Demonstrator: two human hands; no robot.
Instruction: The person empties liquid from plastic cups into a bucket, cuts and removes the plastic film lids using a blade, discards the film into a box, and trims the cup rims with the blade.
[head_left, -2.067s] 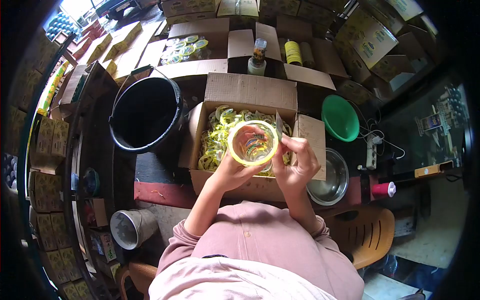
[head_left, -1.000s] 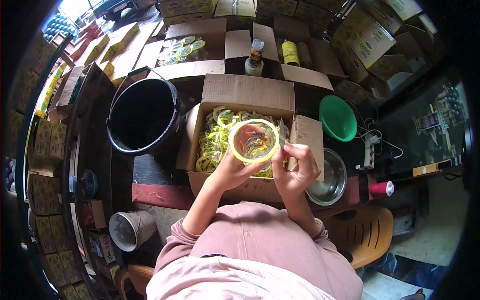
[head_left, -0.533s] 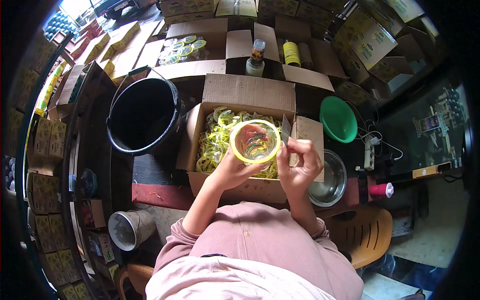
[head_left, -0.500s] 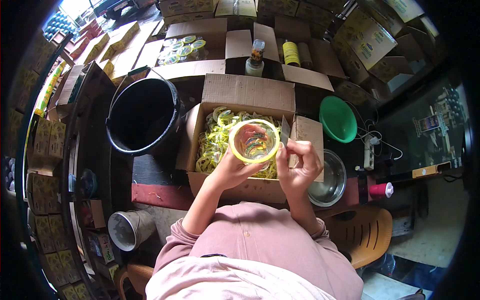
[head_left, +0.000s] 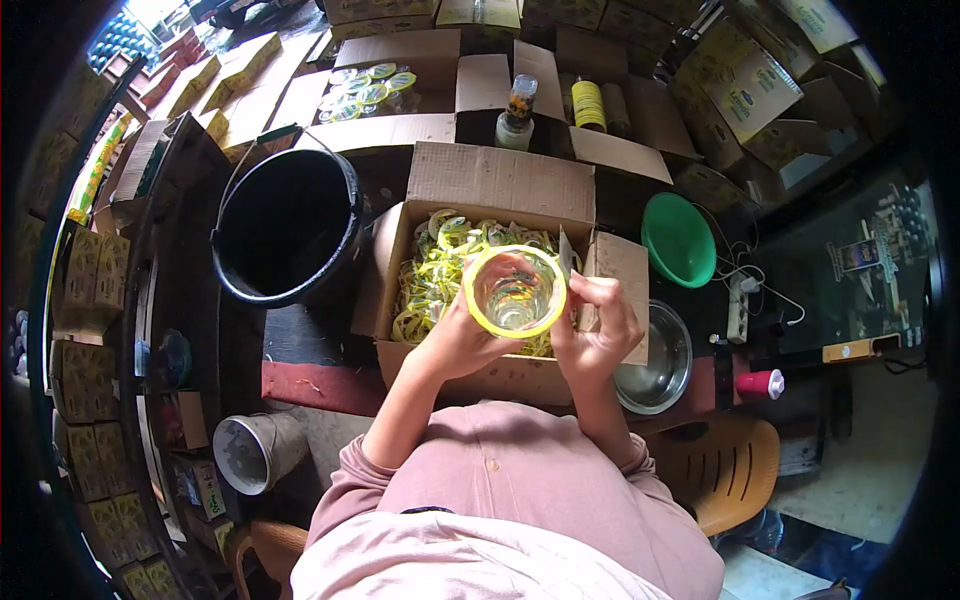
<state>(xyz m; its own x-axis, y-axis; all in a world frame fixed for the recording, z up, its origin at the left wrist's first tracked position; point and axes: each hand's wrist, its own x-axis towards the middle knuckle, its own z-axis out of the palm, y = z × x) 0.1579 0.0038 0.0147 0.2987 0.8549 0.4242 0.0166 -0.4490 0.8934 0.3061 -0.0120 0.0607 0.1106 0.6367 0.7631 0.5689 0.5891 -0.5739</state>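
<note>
My left hand (head_left: 455, 340) is wrapped round a clear plastic cup (head_left: 515, 291) with a yellow rim. The cup's open mouth faces up toward me, and coloured print shows through its wall. Close at the cup's right side, my right hand (head_left: 600, 325) is closed in a pinch on a thin, flat grey blade-like piece (head_left: 566, 255) that points upward beside the rim. Both hands are above an open cardboard box (head_left: 500, 180) filled with yellow-and-clear plastic strips (head_left: 435, 265).
A black bucket (head_left: 285, 230) stands left of the box. On the right are a green basin (head_left: 678, 240), a clear bowl (head_left: 665, 360) and a power strip (head_left: 738, 315). Behind, another carton (head_left: 390, 128) holds several lidded cups, near a jar (head_left: 515, 130) and yellow cup stack (head_left: 588, 105).
The cup has shifted slightly right and down, closer to my right hand's fingers, and its mouth has turned a little more toward me. Both hands keep their hold.
</note>
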